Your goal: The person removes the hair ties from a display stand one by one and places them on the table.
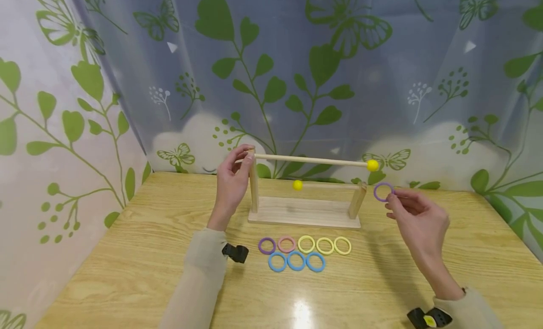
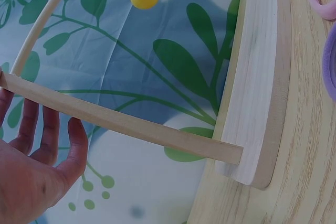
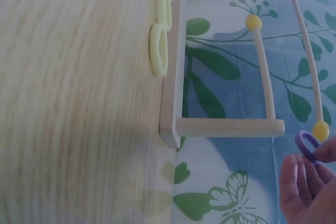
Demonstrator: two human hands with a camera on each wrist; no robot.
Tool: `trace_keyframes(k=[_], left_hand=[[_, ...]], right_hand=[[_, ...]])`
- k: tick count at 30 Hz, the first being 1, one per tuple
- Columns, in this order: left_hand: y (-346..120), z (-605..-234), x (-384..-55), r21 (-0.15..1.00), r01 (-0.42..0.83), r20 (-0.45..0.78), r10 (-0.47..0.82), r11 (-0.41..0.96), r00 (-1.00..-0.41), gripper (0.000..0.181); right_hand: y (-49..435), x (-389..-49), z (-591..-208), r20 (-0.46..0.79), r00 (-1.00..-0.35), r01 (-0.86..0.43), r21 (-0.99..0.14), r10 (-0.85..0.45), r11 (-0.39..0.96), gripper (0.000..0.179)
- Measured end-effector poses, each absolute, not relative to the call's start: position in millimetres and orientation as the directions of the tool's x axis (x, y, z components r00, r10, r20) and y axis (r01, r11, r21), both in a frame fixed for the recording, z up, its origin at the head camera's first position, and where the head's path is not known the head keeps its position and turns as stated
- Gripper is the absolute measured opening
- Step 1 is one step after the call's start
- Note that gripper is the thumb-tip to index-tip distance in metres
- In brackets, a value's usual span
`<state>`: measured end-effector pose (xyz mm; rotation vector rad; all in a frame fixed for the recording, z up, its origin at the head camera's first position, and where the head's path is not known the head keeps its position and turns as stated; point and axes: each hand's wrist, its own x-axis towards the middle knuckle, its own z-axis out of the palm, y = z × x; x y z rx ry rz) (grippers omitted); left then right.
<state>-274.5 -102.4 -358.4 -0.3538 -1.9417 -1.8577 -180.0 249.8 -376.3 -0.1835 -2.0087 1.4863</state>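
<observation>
A wooden stand [image 1: 305, 211] has two upright posts, each with a horizontal rod ending in a yellow ball. My left hand [image 1: 233, 178] grips the top of the taller left post [image 1: 254, 187]; in the left wrist view, the fingers [image 2: 50, 135] of that hand lie against the post. Between thumb and fingers, my right hand [image 1: 420, 220] pinches a purple ring [image 1: 375, 195], held in the air just right of the upper rod's yellow ball [image 1: 373, 165]. From the right wrist, the purple ring [image 3: 298, 141] appears close to that ball, and I cannot tell whether they touch.
In front of the stand, a purple ring [image 1: 260, 245], a pink ring [image 1: 280, 245] and three yellow rings [image 1: 300, 244] lie in a row. Three blue rings [image 1: 270, 262] lie nearer me. Behind the wooden table [image 1: 140, 263] hangs a leaf-patterned curtain [image 1: 275, 37].
</observation>
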Motion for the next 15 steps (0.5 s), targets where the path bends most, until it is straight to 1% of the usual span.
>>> trace_keyframes(k=[9,15], left_hand=[[-102,-358,-276,0.882,0.466,0.471,-0.108,0.071,-0.875,0.026],[-102,-357,-274,0.883,0.464,0.470,-0.111,0.077,-0.876,0.025]], right_hand=[[243,-176,-379,0.359,-0.839,-0.213,-0.908,0.408,0.360,0.020],[239,-173,-382,0.347,-0.865,-0.197,-0.899,0.362,0.390,0.021]])
